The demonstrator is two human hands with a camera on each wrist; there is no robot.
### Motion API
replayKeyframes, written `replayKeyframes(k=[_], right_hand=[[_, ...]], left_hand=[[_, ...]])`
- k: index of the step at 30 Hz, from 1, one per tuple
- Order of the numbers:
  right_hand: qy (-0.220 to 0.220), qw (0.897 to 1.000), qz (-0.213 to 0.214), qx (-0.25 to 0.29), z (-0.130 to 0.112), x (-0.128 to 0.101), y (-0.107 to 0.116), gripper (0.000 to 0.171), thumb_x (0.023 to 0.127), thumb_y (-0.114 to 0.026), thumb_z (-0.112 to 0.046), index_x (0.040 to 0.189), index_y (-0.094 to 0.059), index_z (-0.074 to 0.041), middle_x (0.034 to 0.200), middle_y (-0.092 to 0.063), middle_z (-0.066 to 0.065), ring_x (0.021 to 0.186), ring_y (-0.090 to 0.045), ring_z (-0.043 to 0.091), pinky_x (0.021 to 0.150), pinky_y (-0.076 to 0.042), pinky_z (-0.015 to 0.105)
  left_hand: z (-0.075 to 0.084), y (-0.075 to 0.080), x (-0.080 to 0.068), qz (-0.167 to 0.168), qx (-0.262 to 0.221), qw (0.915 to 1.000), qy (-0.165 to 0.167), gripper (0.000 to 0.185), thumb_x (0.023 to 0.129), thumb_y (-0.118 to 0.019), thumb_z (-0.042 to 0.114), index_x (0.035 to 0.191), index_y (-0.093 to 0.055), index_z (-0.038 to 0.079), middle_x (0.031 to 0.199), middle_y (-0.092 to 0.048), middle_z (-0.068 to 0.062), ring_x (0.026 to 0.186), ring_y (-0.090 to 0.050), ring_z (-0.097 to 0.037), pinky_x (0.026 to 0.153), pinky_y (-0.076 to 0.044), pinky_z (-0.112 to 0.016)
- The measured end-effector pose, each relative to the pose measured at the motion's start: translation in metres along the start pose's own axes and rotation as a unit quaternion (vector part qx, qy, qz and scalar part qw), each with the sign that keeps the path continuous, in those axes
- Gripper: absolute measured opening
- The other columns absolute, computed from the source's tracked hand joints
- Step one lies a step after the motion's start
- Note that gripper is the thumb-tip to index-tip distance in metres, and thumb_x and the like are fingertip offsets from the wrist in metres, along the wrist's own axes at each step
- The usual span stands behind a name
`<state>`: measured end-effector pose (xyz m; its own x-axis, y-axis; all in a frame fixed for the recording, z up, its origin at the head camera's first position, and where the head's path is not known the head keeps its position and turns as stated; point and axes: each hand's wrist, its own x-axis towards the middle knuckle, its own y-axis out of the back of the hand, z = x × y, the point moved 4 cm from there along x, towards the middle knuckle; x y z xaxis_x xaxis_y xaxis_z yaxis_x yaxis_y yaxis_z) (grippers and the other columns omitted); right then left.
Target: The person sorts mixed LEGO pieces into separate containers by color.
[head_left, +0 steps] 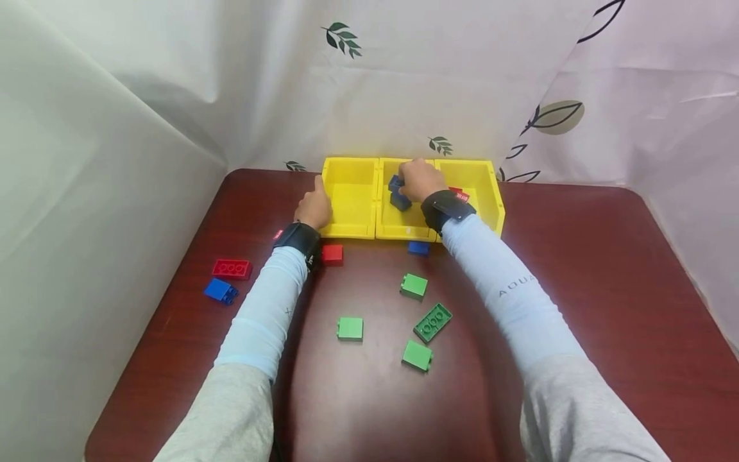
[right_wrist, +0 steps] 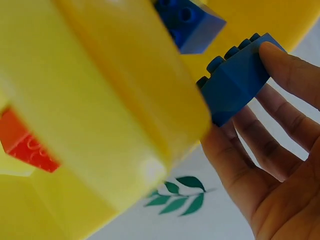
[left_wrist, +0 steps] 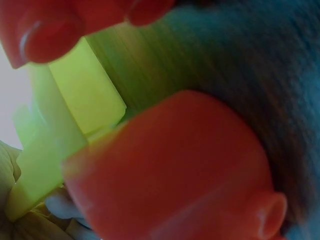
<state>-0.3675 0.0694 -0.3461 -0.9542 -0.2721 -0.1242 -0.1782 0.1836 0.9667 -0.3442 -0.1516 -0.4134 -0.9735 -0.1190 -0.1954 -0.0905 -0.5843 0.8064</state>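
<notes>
Three yellow bins stand side by side at the table's far edge. My right hand [head_left: 417,179] hovers over the middle bin [head_left: 404,228] and pinches a blue brick [head_left: 396,185] [right_wrist: 235,85] between fingertips [right_wrist: 287,62] and thumb. Another blue brick [head_left: 401,201] [right_wrist: 190,20] lies inside that bin. My left hand [head_left: 314,206] holds the left wall of the left bin [head_left: 349,228]; its wrist view is a blur of fingers [left_wrist: 45,30] and thumb around the yellow wall [left_wrist: 75,110]. A red brick [head_left: 460,192] [right_wrist: 27,145] lies in the right bin [head_left: 496,205].
Loose bricks lie on the dark red table [head_left: 606,289]: a red one [head_left: 331,254] and a blue one [head_left: 418,248] just in front of the bins, several green ones [head_left: 414,285] in the middle, a red plate [head_left: 231,268] and a blue brick [head_left: 220,290] at left. Curtains close off the back and sides.
</notes>
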Motion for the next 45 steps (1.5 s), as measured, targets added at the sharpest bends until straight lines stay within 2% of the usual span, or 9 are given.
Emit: replayKeyframes(k=[7,15,22,26,30,34,37,40,45], right_hand=[[0.013,1.000,0.022,-0.014,0.002,0.009,-0.013,0.018,0.088,-0.072,-0.012,0.101,-0.068,-0.001,0.103,-0.068,0.013,0.092,-0.062,0.029,0.083,-0.053,0.043],[-0.003,1.000,0.025,-0.003,0.010,0.014,-0.015,0.023,0.087,-0.074,-0.016,0.104,-0.069,-0.003,0.107,-0.069,0.013,0.098,-0.063,0.031,0.084,-0.054,0.045],[-0.001,0.999,0.035,-0.013,0.007,0.009,-0.011,0.018,0.088,-0.072,-0.016,0.099,-0.067,-0.003,0.098,-0.067,0.011,0.089,-0.060,0.028,0.080,-0.054,0.045],[0.002,0.999,0.034,-0.030,0.005,0.003,-0.011,0.021,0.090,-0.071,-0.020,0.100,-0.066,-0.003,0.099,-0.064,0.013,0.089,-0.059,0.028,0.078,-0.054,0.045],[0.001,0.999,0.043,-0.024,0.003,-0.008,-0.001,0.031,0.091,-0.069,-0.027,0.110,-0.065,-0.003,0.108,-0.063,0.014,0.094,-0.061,0.030,0.078,-0.054,0.045],[0.008,0.998,0.060,0.006,0.001,-0.025,0.007,0.038,0.092,-0.069,-0.030,0.119,-0.064,-0.004,0.119,-0.062,0.016,0.101,-0.062,0.032,0.082,-0.055,0.045],[0.027,0.996,0.079,0.020,-0.001,-0.043,0.010,0.038,0.092,-0.069,-0.029,0.119,-0.065,-0.003,0.118,-0.062,0.016,0.101,-0.062,0.033,0.084,-0.054,0.045],[0.052,0.994,0.095,0.025,-0.002,-0.065,0.003,0.035,0.091,-0.069,-0.028,0.115,-0.066,-0.003,0.111,-0.063,0.016,0.095,-0.063,0.032,0.080,-0.056,0.045],[0.098,0.991,0.093,0.019,0.002,-0.100,-0.026,0.030,0.090,-0.071,-0.023,0.112,-0.069,-0.003,0.103,-0.063,0.015,0.089,-0.064,0.030,0.073,-0.057,0.043]], left_hand=[[0.000,0.000,-0.004,-0.001,-0.003,1.0000,0.006,0.047,0.103,-0.045,0.019,0.145,-0.023,0.017,0.107,-0.052,-0.016,0.092,-0.057,-0.035,0.095,-0.051,-0.048],[0.002,-0.001,-0.002,0.003,-0.015,0.9999,-0.005,0.046,0.102,-0.047,0.019,0.143,-0.025,0.017,0.106,-0.053,-0.015,0.090,-0.058,-0.033,0.093,-0.051,-0.046],[0.005,0.004,-0.007,0.008,-0.024,0.9997,-0.005,0.046,0.102,-0.048,0.019,0.142,-0.025,0.016,0.107,-0.052,-0.015,0.092,-0.057,-0.034,0.095,-0.050,-0.048],[0.003,0.003,-0.010,0.004,-0.019,0.9998,0.002,0.048,0.102,-0.048,0.020,0.143,-0.023,0.017,0.109,-0.052,-0.016,0.093,-0.057,-0.034,0.098,-0.049,-0.048],[0.003,0.003,-0.012,0.000,-0.017,0.9999,0.002,0.048,0.103,-0.047,0.020,0.144,-0.023,0.016,0.109,-0.053,-0.016,0.092,-0.057,-0.034,0.097,-0.050,-0.048],[0.001,0.002,-0.013,0.001,-0.012,0.9999,0.001,0.047,0.102,-0.047,0.019,0.143,-0.024,0.016,0.106,-0.053,-0.016,0.091,-0.057,-0.034,0.094,-0.051,-0.048],[0.002,0.004,-0.014,0.006,-0.008,0.9999,-0.004,0.047,0.102,-0.045,0.017,0.143,-0.023,0.015,0.106,-0.053,-0.017,0.091,-0.057,-0.035,0.094,-0.051,-0.048],[0.004,0.006,-0.013,0.010,-0.004,0.9999,-0.009,0.047,0.103,-0.044,0.017,0.145,-0.022,0.014,0.107,-0.053,-0.017,0.091,-0.057,-0.035,0.095,-0.051,-0.048],[0.004,0.004,-0.010,0.005,-0.004,1.0000,-0.006,0.048,0.103,-0.044,0.019,0.145,-0.022,0.016,0.106,-0.053,-0.016,0.091,-0.058,-0.034,0.095,-0.051,-0.048]])
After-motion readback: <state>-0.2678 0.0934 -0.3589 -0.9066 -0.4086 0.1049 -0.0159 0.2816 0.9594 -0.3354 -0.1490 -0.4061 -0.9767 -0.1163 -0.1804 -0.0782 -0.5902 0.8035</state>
